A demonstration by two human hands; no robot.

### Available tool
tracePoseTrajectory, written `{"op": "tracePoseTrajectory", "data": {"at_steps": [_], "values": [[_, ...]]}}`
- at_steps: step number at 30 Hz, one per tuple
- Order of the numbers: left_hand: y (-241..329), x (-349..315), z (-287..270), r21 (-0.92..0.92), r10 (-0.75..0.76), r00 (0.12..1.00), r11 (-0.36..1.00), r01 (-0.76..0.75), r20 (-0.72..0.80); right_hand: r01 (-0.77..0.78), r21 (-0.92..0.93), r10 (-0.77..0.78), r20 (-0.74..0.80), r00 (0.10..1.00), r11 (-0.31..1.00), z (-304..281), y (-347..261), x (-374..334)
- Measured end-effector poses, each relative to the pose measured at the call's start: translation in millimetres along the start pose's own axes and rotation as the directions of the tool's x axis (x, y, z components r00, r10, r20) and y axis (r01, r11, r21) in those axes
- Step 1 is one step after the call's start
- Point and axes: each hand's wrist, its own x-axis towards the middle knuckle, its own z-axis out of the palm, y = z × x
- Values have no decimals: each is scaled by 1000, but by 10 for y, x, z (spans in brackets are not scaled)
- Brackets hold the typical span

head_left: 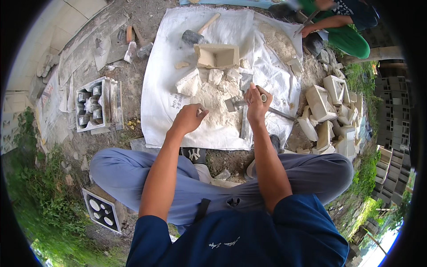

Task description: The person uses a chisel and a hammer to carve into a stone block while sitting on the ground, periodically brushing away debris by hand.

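My right hand (256,104) is closed around a handle with a round, pale end. A flat grey metal blade (235,105) sticks out to its left, over the crumbled material. My left hand (190,118) is closed low over the sheet; a small light thing shows at its fingertips, too small to name. Between and beyond my hands lies pale crushed rubble (218,95). Behind it stands a hollow cream block (217,56), with broken chunks (188,82) in front. A dark rod (282,114) slants away to the right of my right hand.
A mallet (193,37) lies on the white sheet (155,107). At left stands a metal mould (106,104); farther back are hand tools (130,51). Broken blocks (322,104) pile up on the right. Another person's hand (307,30) holds a tool at the far right.
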Motion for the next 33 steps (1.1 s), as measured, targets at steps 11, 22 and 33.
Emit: {"op": "tracePoseTrajectory", "data": {"at_steps": [11,22,33], "values": [[-256,-10,292,-85,-57,996,994,62,68,-315,-788,437,-66,897,529,-421,-276,-460],[-82,76,386,-88,56,992,995,-46,114,-953,-43,953,-37,302,301,-914,823,-1418],[-153,87,250,-139,97,995,986,-91,33,-504,-409,538,-37,842,761,-655,840,-1174]]}}
